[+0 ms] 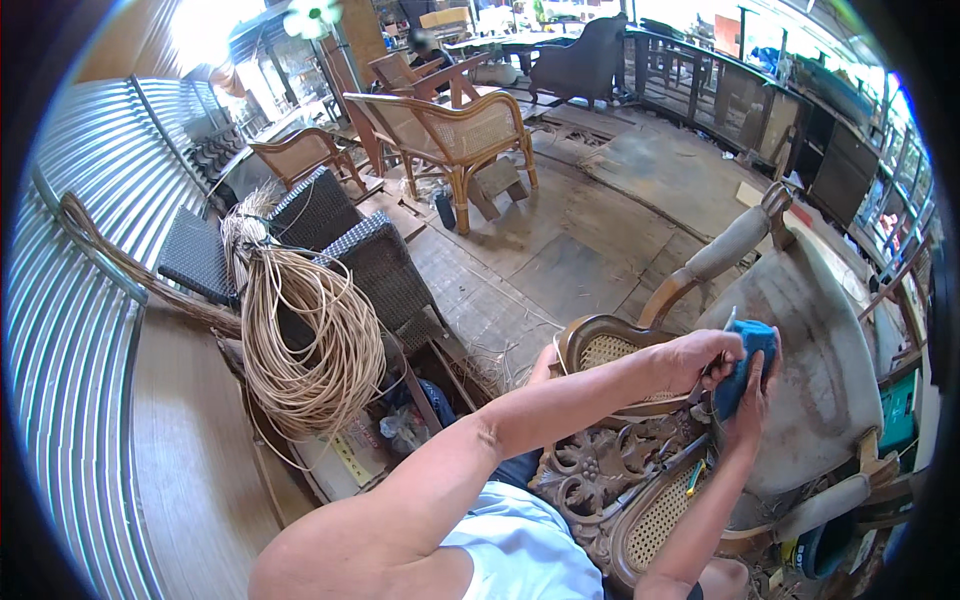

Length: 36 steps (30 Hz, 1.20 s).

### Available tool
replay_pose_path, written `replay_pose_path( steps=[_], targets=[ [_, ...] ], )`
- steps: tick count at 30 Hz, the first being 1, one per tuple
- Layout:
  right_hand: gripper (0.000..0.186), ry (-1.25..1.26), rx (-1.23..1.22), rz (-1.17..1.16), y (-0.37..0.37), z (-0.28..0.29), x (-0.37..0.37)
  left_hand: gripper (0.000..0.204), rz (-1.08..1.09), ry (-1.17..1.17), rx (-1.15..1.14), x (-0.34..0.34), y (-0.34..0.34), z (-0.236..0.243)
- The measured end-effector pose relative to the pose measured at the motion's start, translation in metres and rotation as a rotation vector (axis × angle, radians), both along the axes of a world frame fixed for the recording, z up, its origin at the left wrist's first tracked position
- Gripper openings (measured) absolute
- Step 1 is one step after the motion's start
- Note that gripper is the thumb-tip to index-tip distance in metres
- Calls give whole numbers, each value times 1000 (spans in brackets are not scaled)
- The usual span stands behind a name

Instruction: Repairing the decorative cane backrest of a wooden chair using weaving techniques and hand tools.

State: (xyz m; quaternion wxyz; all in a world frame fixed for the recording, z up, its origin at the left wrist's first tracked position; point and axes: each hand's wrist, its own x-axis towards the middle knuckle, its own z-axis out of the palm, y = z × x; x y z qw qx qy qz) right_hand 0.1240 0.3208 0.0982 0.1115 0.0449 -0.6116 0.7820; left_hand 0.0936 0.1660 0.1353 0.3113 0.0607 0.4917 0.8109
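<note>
My right hand [757,400] is wrapped round a blue object [745,372], boxy or bundled in shape; its exact kind is unclear. Against its left side, my left hand [703,358] is closed, fingers curled. A thin pale tip [732,318] sticks up by the left fingers, but what they grip is mostly hidden. Below both hands lies a carved wooden furniture frame [590,475] with woven cane panels [655,528], close to my body. A small tool with a yellow-green handle [696,478] rests on it, beneath my right forearm.
A worn pale upholstered chair [815,350] stands right beside my hands. To the left hangs a big coil of rattan cane [310,340] by dark woven chairs [385,270]. A rattan armchair [450,135] is farther off on the wooden floor [560,260]. Corrugated metal [100,330] walls the left.
</note>
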Motion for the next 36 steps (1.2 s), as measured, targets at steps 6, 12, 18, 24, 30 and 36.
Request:
replay_pose_path(
  steps=[6,12,18,24,30,36],
  targets=[
    [73,172,-130,250,-9,-5,-13,35,46,130,28,4,-7,21],
    [88,198,-300,358,-16,22,-17,46,-98,126,67,-4,-17,53],
    [81,441,648,-145,3,62,-6,44,81,201,-196,-23,-50,56],
    [60,140,1100,8,-37,75,-4,28,142,22,-27,-32,-44,57],
    [33,-72,663,284,-17,22,-29,28,-26,-26,150,-37,-29,58],
    [55,-103,129,660,-2,16,-2,20,-67,172,-200,-22,-34,71]
  ],
)
